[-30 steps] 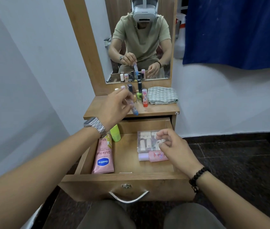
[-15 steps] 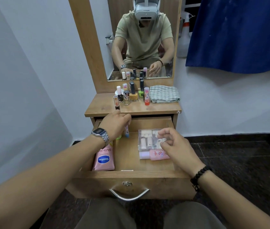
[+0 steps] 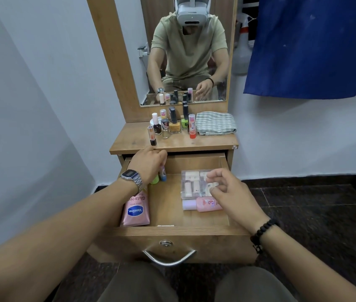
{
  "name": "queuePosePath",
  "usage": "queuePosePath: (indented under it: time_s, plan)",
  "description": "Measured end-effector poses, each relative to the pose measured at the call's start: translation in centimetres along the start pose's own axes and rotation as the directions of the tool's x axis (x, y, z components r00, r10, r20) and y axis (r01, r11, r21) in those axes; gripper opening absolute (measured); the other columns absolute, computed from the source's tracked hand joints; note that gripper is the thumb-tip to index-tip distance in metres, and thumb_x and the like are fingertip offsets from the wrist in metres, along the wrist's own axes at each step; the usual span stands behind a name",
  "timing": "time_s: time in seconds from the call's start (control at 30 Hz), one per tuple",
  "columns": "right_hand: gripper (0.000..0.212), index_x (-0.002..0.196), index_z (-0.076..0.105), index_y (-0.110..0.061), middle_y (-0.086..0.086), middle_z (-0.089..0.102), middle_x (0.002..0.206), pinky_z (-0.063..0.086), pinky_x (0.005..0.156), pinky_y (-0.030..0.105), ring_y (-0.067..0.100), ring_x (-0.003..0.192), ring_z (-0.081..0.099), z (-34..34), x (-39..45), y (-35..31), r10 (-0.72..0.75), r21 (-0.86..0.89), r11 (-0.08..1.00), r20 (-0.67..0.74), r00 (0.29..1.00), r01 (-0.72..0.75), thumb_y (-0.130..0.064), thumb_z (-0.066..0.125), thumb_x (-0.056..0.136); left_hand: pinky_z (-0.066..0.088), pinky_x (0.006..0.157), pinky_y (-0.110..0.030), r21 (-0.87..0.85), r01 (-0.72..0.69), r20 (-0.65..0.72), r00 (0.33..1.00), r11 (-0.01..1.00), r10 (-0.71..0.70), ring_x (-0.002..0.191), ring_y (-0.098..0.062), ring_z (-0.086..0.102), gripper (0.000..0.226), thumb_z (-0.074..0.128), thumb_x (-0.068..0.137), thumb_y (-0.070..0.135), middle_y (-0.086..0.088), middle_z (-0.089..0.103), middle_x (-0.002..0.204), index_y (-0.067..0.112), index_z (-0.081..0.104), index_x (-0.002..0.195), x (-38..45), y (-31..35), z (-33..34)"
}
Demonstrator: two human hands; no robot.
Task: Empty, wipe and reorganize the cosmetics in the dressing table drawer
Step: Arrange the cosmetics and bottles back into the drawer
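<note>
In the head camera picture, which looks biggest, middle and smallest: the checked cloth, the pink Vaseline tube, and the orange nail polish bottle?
1. Checked cloth
2. Pink Vaseline tube, partly hidden under the left arm and nearer the camera, so these two are close and unsure.
3. Orange nail polish bottle, clearly smallest.

Silver wristwatch (image 3: pixel 131 178), black bead bracelet (image 3: pixel 263 233), bare forearms.

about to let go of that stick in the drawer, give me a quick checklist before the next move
1. Left hand grips the blue-tipped stick: ok.
2. Stick upright at the drawer's back left, beside the green tube: ok.
3. Stick's base resting on the drawer floor: cannot tell, the hand hides part of it.
4. Right hand over the clear box, holding nothing: ok.
5. Bare floor between the Vaseline tube and the box for more items: ok.
6. Bottles on top still to return: not ok.
</note>
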State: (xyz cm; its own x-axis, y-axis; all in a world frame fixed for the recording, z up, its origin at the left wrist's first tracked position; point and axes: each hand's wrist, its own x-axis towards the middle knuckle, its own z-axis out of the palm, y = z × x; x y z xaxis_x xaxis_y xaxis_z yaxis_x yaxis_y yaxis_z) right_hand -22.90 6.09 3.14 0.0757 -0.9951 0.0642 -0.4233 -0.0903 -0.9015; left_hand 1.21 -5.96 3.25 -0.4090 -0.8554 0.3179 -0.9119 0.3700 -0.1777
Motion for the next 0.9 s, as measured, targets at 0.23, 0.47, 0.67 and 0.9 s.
queuePosePath:
  time_s: [0.23, 0.47, 0.67, 0.9]
  plan:
    - [0.029, 0.112, 0.054, -0.032, -0.018, 0.06, 0.117, 0.046, 0.065, 0.012, -0.002, 0.096, 0.061, 0.0, 0.0, -0.1, 0.002, -0.007, 1.0, 0.004, 1.0, -0.002, -0.011, 0.052, 0.092, 0.037, 0.063, -0.03, -0.08, 0.042, 0.029, 0.999, 0.996, -0.039, 0.09, -0.018, 0.048, 0.012, 0.058, 0.085, 0.017, 0.004, 0.066, 0.086, 0.023, 0.049, 0.08, 0.0, 0.0, 0.0]
    - [0.028, 0.113, 0.054, -0.031, -0.017, 0.059, 0.117, 0.049, 0.067, 0.015, -0.001, 0.093, 0.061, 0.0, 0.1, 0.0, 0.0, -0.016, 1.0, 0.006, 1.0, 0.0, -0.012, 0.051, 0.093, 0.037, 0.06, -0.03, -0.098, 0.064, 0.023, 0.998, 0.993, -0.062, 0.085, -0.017, 0.048, 0.009, 0.059, 0.086, 0.021, 0.005, 0.066, 0.085, 0.024, 0.052, 0.082, -0.1, 0.3, -0.2]
    - [0.029, 0.112, 0.053, -0.032, -0.018, 0.06, 0.117, 0.047, 0.064, 0.015, 0.0, 0.089, 0.062, 0.1, 0.0, -0.1, 0.003, -0.024, 1.0, 0.008, 1.0, -0.002, -0.012, 0.051, 0.092, 0.034, 0.059, -0.029, -0.061, 0.056, 0.053, 0.997, 0.997, -0.053, 0.082, -0.016, 0.045, 0.011, 0.056, 0.086, 0.016, 0.005, 0.065, 0.083, 0.024, 0.05, 0.083, -0.2, 0.7, -0.5]
    - [0.029, 0.113, 0.054, -0.032, -0.018, 0.06, 0.117, 0.047, 0.066, 0.013, -0.002, 0.091, 0.062, 0.0, 0.0, -0.1, -0.001, -0.045, 0.999, 0.007, 1.0, 0.001, -0.012, 0.051, 0.091, 0.03, 0.06, -0.026, -0.048, 0.03, 0.043, 0.999, 0.998, -0.028, 0.081, -0.011, 0.039, 0.013, 0.06, 0.085, 0.017, 0.007, 0.061, 0.092, 0.026, 0.051, 0.081, -0.5, 0.6, -1.0]
